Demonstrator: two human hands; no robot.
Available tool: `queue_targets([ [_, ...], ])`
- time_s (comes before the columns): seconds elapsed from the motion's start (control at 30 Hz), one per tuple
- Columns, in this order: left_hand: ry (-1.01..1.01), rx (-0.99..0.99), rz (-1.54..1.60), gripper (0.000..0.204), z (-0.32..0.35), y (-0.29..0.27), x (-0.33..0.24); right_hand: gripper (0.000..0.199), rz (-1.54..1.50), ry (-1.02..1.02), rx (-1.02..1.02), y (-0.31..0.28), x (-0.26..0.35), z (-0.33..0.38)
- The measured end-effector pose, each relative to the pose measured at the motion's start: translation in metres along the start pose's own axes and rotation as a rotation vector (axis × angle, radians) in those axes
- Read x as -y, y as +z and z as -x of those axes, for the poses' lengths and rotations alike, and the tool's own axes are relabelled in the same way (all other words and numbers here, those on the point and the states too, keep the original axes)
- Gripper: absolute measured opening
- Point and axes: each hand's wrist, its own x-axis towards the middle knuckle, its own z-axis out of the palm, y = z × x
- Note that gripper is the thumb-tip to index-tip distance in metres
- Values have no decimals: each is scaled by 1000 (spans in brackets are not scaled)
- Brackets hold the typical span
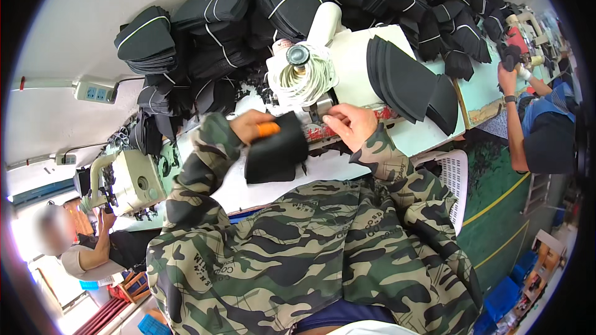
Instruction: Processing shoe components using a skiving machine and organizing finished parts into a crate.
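Note:
My left hand (251, 127), with an orange cover on one finger, is closed on a black fabric piece (273, 156) that hangs over the white worktop. My right hand (352, 125) is beside the front of a white machine (326, 25); its fingers are partly bent and apart, and I see nothing in them. A coil of white cord (304, 84) hangs on the machine, between and beyond my hands. Right of it, a fanned stack of curved black pieces (400, 80) lies on the machine's white table.
Tied black bundles (214, 6) are piled along the back. A white plastic basket (458, 189) stands at my right, by the green floor (490, 211). Another person (543, 111) works at the far right; one more (93, 257) sits left at a cream machine (133, 180).

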Motion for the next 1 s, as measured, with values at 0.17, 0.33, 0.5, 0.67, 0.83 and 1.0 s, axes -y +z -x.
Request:
queue_targets([
  [0.17,-31,-38,378,21,-26,44,2,21,85,45,277,18,-9,8],
  [0.33,-72,-183,-27,23,-34,35,20,17,314,-103,180,18,-12,6],
  [0.5,-93,-160,-29,24,-37,26,17,12,236,-60,73,-2,-7,-2],
  [0.67,-97,-152,15,23,-43,28,4,16,324,-190,36,-11,-12,-9],
  [0.83,225,-398,154,21,-65,56,2,24,722,-415,-18,-17,2,-21],
  [1.0,-99,-449,265,19,-59,58,-24,20,681,-204,155,-18,-4,-15],
])
